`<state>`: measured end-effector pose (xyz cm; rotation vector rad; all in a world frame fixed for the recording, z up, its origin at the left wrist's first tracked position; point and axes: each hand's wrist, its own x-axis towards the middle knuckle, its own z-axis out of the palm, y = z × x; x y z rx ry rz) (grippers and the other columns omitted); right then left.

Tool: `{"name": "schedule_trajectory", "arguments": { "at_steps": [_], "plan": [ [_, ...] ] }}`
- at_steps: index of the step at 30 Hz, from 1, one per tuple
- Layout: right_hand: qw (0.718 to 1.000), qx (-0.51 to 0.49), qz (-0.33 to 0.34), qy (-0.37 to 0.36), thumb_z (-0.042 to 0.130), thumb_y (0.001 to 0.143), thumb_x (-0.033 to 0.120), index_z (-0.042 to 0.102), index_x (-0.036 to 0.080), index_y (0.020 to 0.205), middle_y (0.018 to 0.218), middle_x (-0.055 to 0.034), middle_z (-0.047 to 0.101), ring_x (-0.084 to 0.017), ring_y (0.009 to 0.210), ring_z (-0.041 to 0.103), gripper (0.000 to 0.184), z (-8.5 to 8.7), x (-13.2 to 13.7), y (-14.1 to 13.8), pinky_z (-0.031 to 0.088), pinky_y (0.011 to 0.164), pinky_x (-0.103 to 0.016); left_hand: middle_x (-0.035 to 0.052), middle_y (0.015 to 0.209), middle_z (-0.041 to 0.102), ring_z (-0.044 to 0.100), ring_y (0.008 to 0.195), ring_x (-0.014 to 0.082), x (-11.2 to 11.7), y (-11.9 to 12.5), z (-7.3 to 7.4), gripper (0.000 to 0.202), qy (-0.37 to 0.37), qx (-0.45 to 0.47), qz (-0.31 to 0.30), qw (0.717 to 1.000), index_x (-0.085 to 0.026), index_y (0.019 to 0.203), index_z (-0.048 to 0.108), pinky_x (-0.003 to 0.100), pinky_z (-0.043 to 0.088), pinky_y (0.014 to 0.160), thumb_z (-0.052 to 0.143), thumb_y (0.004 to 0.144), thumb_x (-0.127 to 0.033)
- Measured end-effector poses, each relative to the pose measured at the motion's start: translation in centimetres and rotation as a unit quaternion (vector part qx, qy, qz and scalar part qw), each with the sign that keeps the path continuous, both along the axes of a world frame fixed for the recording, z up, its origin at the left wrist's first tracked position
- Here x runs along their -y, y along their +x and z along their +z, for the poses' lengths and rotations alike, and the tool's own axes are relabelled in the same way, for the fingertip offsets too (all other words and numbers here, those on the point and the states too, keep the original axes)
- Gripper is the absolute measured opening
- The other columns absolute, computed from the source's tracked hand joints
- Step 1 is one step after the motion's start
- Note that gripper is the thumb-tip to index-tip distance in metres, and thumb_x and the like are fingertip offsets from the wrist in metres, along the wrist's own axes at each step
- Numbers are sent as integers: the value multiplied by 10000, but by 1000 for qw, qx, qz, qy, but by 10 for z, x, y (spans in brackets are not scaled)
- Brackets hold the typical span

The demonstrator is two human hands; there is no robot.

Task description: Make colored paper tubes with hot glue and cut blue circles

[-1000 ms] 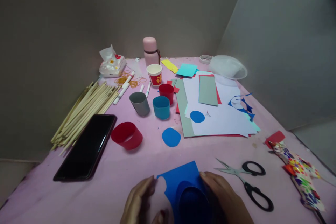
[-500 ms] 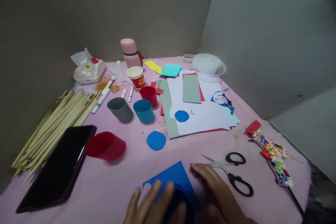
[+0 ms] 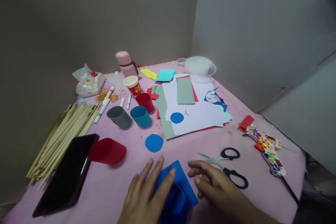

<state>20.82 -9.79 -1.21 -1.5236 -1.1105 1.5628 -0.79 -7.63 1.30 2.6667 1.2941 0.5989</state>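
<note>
A blue paper sheet (image 3: 189,193) lies at the front of the table with a dark blue round tube (image 3: 174,201) standing on it. My left hand (image 3: 145,196) rests flat over the sheet's left side, fingers spread, thumb along the tube's edge. Just right of the sheet, my right hand (image 3: 214,183) holds nothing; its fingers are loosely bent and apart. Black-handled scissors (image 3: 219,161) lie with spread blades beyond the right hand. A cut blue paper disc (image 3: 154,142) is on the cloth, and another blue disc (image 3: 177,118) lies on white paper (image 3: 199,119).
Red (image 3: 107,151), grey (image 3: 119,117) and teal paper tubes (image 3: 141,116) stand left of centre. A phone (image 3: 67,175) and wooden sticks (image 3: 63,136) lie at left. A patterned glue gun (image 3: 270,150) is at right. A paper cup (image 3: 132,85) and pink flask (image 3: 126,63) stand behind.
The view has shifted, so more of both hands and the tube shows. My left fingers have straightened and spread. My right fingers have curled a little more beside the sheet.
</note>
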Motion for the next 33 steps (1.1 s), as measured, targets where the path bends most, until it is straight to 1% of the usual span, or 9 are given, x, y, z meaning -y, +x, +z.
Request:
{"name": "schedule_trajectory", "arguments": {
  "at_steps": [4,8,15,20,22,25,28,30,33],
  "plan": [
    [997,-71,-14,-28,526,784,415,488,110,1169,934,-70,585,-73,475,560,492,-3,-7,-1,420,481,-248,107,1275,604,613,1086,307,-6,2,-7,798,37,-125,-103,986,-320,1448,130,442,577,774,532,799,-552],
    [996,-67,19,-63,523,791,342,440,89,1211,922,-73,616,-50,407,564,497,3,-13,-2,284,332,-172,124,1291,587,628,1069,280,-3,0,-9,957,49,-143,-111,982,-262,1458,100,381,574,785,690,718,-402],
    [989,-92,6,-117,491,759,229,451,86,1146,982,-105,642,-30,364,572,415,17,-19,0,252,281,-145,135,1323,553,608,1103,246,9,1,-13,872,-21,-94,-71,993,-286,1428,204,304,562,795,678,702,-201],
    [987,-66,35,-142,485,730,217,477,108,1088,924,-76,658,-32,351,556,375,18,-26,0,264,270,-143,108,1340,535,594,1121,245,14,6,-17,846,-55,-53,-26,997,-326,1401,255,315,560,806,652,680,-128],
    [989,-43,52,-132,489,728,211,530,128,1015,834,-37,663,-40,336,543,302,17,-29,-1,257,259,-145,102,1342,532,600,1111,243,15,7,-18,845,-62,-45,-22,997,-338,1397,260,321,559,810,651,679,-126],
    [990,1,93,-108,532,719,204,607,152,760,531,51,577,-47,277,461,101,14,-33,-4,247,249,-152,99,1364,512,588,1128,241,15,6,-17,866,-69,-38,-30,996,-343,1406,244,316,554,824,656,677,-121],
    [989,32,120,-85,585,720,235,545,172,544,358,92,436,-43,253,352,191,14,-34,-8,229,257,-163,103,1381,494,574,1148,239,14,3,-16,868,-70,-32,-42,996,-327,1416,230,300,544,843,658,689,-123],
    [989,36,118,-80,584,737,263,517,179,540,369,88,440,-50,283,354,225,15,-33,-11,247,273,-165,113,1382,492,576,1145,243,13,1,-16,846,-69,-33,-53,996,-317,1421,225,305,539,852,653,712,-143],
    [992,18,92,-82,567,749,258,540,174,716,477,77,497,-79,399,463,94,17,-32,-15,324,329,-162,133,1385,484,574,1147,258,11,-1,-17,813,-80,-26,-65,994,-309,1424,215,315,543,843,624,739,-153]
  ]
}}
